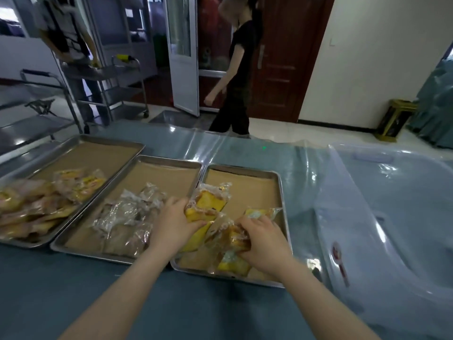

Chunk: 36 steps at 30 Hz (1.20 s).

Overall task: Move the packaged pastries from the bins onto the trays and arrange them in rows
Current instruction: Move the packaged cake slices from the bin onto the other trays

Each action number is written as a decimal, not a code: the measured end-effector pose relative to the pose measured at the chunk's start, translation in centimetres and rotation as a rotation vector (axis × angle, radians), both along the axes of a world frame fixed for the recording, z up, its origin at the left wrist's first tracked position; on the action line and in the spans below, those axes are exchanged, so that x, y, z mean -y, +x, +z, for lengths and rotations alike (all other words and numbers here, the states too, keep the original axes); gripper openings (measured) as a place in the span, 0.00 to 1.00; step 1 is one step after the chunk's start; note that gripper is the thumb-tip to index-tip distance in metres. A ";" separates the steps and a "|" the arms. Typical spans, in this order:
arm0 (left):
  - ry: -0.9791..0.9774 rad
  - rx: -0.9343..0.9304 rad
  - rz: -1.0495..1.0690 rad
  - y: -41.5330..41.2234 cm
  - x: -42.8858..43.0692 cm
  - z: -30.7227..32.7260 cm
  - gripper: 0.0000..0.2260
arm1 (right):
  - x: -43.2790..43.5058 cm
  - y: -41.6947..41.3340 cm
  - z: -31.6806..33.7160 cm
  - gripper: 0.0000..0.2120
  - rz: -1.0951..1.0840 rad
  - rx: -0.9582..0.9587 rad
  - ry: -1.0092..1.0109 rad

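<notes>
Three metal trays lined with brown paper lie side by side on the blue table. Over the right tray (279, 182) my left hand (171, 224) grips a yellow packaged pastry (208, 204) at its near end. My right hand (264, 244) is closed on a bunch of yellow packaged pastries (232, 241) near the tray's front. One more packet (262, 212) lies just behind that hand. The middle tray (169, 160) holds several pale packets (127, 214) in a loose pile. A heap of yellow and pink packets (44, 202) fills the front of the left tray (98, 139).
A large translucent plastic bin (392, 217) stands at the right of the table. Beyond the table a person in black (235, 82) walks past a brown door. Another person stands by steel carts (115, 89) at the back left. A dark waste bin (394, 121) stands by the wall.
</notes>
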<state>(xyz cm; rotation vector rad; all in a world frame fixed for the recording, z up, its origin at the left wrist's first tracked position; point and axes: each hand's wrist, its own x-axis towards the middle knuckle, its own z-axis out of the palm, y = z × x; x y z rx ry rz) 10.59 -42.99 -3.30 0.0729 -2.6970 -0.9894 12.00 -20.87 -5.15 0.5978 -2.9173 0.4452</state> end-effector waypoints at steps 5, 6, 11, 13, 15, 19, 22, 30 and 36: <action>-0.023 0.099 0.005 -3.7 -1.0 -3.9 0.16 | -1.7 -3.0 -4.4 0.22 -0.195 -0.011 -0.069; -0.040 0.100 0.006 -4.3 -1.3 -4.6 0.15 | -1.9 -3.5 -5.4 0.21 -0.264 -0.029 -0.110; -0.170 -0.002 0.004 -6.3 -2.4 -8.4 0.18 | -0.9 -5.2 -10.7 0.27 -0.566 -0.029 -0.325; -0.253 -0.033 -0.042 -6.5 -2.9 -9.6 0.26 | 0.1 -5.1 -12.3 0.37 -0.543 0.092 -0.347; -0.321 0.010 -0.092 -6.7 -3.5 -10.6 0.35 | 1.6 -4.9 -13.6 0.48 -0.431 0.238 -0.324; -0.447 0.171 -0.268 -7.1 -3.9 -12.5 0.43 | 3.1 -5.0 -15.2 0.56 -0.247 0.388 -0.067; -0.449 0.277 -0.478 -6.8 -3.8 -13.2 0.42 | 2.7 -5.1 -15.0 0.54 -0.259 0.437 0.010; 0.195 0.405 -0.776 -4.7 1.1 -10.4 0.29 | 4.5 -2.4 -11.4 0.34 -0.545 0.477 -0.358; 0.247 0.294 -0.644 -3.8 9.1 -8.4 0.21 | 10.0 -1.4 -8.8 0.17 -0.744 0.148 -0.418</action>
